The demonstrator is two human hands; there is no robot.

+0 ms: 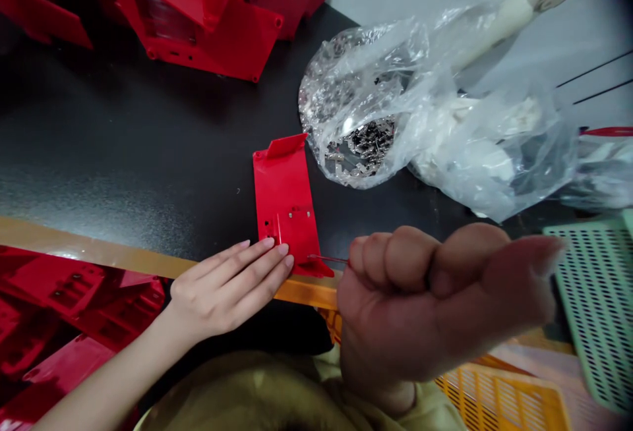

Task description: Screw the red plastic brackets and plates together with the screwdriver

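Note:
A red plastic panel (284,187) with a raised flap at its far end lies on the black tabletop, close to the front edge. My left hand (232,286) rests flat on the panel's near left part, its fingers stretched out and side by side. Closed in a fist, my right hand (425,299) is raised to the right of the panel, nearer the camera. From the fist a thin-shafted tool (329,259) points left, its tip at the panel's near right corner; its handle is hidden in the hand. Two small metal bits show on the panel near its middle.
Stacked red plastic parts (222,35) stand at the back left. Clear plastic bags (366,101) hold small metal pieces and white parts. More red parts (74,292) lie below the table edge at left. A green basket (593,312) and a yellow crate (504,398) are at right.

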